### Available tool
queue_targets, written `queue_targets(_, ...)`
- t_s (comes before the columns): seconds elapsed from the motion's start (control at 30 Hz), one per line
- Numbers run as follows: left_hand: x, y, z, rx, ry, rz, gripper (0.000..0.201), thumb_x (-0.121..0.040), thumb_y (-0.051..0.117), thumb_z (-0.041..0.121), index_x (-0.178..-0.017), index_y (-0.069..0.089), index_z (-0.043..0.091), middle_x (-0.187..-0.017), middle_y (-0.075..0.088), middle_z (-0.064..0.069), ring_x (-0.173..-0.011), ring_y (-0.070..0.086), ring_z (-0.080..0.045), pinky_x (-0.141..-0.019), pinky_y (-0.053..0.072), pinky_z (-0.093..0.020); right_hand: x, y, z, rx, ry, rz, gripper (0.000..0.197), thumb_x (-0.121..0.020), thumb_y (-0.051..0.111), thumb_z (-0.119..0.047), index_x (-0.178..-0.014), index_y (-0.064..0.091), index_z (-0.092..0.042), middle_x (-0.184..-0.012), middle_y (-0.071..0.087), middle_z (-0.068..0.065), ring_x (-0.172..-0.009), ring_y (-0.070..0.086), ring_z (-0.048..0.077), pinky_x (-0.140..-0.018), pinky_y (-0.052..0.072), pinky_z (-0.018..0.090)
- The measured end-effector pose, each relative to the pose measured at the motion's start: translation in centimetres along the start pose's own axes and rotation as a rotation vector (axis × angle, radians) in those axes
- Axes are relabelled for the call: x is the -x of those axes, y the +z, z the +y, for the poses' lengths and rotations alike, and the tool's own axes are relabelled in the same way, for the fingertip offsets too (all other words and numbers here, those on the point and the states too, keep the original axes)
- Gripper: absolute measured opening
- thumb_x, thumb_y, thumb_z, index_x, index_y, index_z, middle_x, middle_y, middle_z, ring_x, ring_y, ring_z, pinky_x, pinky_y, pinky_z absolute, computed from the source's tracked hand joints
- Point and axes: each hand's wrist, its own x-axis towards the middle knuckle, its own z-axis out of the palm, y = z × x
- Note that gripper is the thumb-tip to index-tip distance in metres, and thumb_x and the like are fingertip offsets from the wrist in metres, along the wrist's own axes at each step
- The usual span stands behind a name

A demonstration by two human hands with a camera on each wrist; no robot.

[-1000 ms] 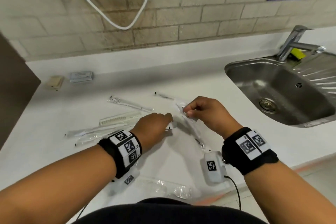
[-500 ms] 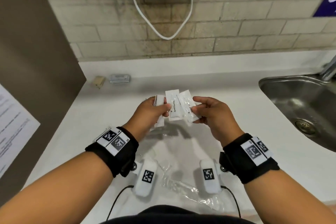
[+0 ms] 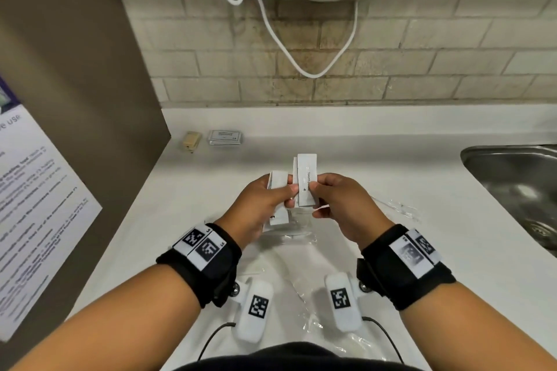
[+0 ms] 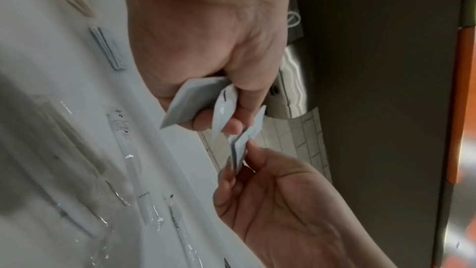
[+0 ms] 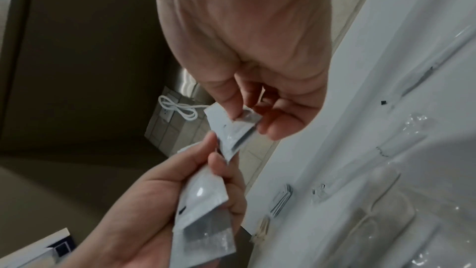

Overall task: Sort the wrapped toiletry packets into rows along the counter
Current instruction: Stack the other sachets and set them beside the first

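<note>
Above the white counter [image 3: 376,159], white sachets [image 3: 278,187] are gripped in the left hand [image 3: 259,208]; the toothpaste sachet [image 3: 306,179] is pinched upright by the right hand [image 3: 343,205]. Clear-wrapped packets [image 4: 134,172] are scattered beneath; a small stack [image 3: 225,138] is set by the wall.

The packets [image 3: 306,181] I hold are smooth matt white foil-paper (glossy where they bulge), above a slick white counter [image 3: 391,166] beside a brushed steel sink [image 3: 512,178].

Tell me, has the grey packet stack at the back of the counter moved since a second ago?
No. The grey packet stack sits close beside the tan packet near the brown panel, as before; only the camera view shifted.
</note>
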Motion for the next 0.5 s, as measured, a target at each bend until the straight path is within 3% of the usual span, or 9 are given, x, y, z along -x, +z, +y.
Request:
queue_targets(0.1, -0.1, -0.3, 0.2, 0.114, -0.06, -0.027, 0.016, -0.094, 0.058, 0.024, -0.105, 0.069, 0.018, -0.086, 0.071, 0.0, -0.067, 0.066, -0.009, -0.057, 0.055, -0.026, -0.4, 0.2, -0.3, 0.023, -0.026, 0.03, 0.014, -0.095, 0.049, -0.014, -0.087, 0.061, -0.015, -0.092, 0.068, 0.008, -0.079, 0.062, 0.019, -0.064, 0.048, 0.03)
queue_targets(0.2, -0.7, -0.9, 0.5, 0.241, -0.102, 0.05, 0.034, -0.094, 0.052, 0.039, -0.116, 0.066, 0.017, -0.09, 0.067, -0.005, -0.079, 0.069, -0.015, -0.078, 0.056, -0.034, -0.7, -0.3, -1.0, -0.128, 0.015, -0.011, 0.014, -0.095, 0.05, -0.009, -0.086, 0.06, -0.011, -0.082, 0.065, 0.007, -0.072, 0.061, 0.021, -0.059, 0.05, 0.031)
queue_targets(0.27, -1.0, -0.9, 0.6, 0.317, -0.135, 0.068, 0.044, -0.09, 0.056, 0.045, -0.119, 0.065, 0.015, -0.103, 0.064, -0.013, -0.095, 0.067, -0.03, -0.093, 0.052, -0.047, -0.5, -0.2, -1.2, -0.163, 0.051, -0.108, 0.014, -0.095, 0.052, -0.009, -0.083, 0.059, -0.012, -0.077, 0.064, 0.005, -0.067, 0.061, 0.019, -0.058, 0.05, 0.03)
queue_targets(0.33, -1.2, -0.7, 0.7, 0.351, -0.172, 0.063, 0.038, -0.088, 0.06, 0.043, -0.11, 0.068, 0.013, -0.104, 0.066, -0.017, -0.093, 0.068, -0.036, -0.088, 0.053, -0.052, -0.2, 0.7, -1.1, -0.11, 0.044, -0.162, 0.016, -0.093, 0.054, -0.009, -0.079, 0.058, -0.014, -0.074, 0.064, 0.004, -0.064, 0.06, 0.016, -0.057, 0.048, 0.028)
queue_targets(0.43, -1.7, 0.0, 0.7, 0.365, -0.209, 0.039, 0.019, -0.089, 0.064, 0.034, -0.098, 0.066, 0.017, -0.087, 0.066, -0.015, -0.068, 0.066, -0.029, -0.069, 0.055, -0.039, -0.2, 2.4, -0.8, -0.028, -0.029, -0.1, 0.016, -0.089, 0.058, -0.007, -0.075, 0.057, -0.014, -0.068, 0.061, 0.001, -0.06, 0.055, 0.014, -0.055, 0.043, 0.026)
queue_targets(0.5, -1.8, -0.1, 0.7, 0.353, -0.213, 0.053, 0.026, -0.091, 0.061, 0.04, -0.099, 0.065, 0.016, -0.082, 0.067, -0.013, -0.065, 0.065, -0.027, -0.07, 0.052, -0.038, -0.3, 2.9, -0.7, -0.025, -0.073, -0.035, 0.016, -0.087, 0.061, -0.005, -0.074, 0.057, -0.014, -0.066, 0.06, 0.001, -0.059, 0.054, 0.014, -0.055, 0.042, 0.025)
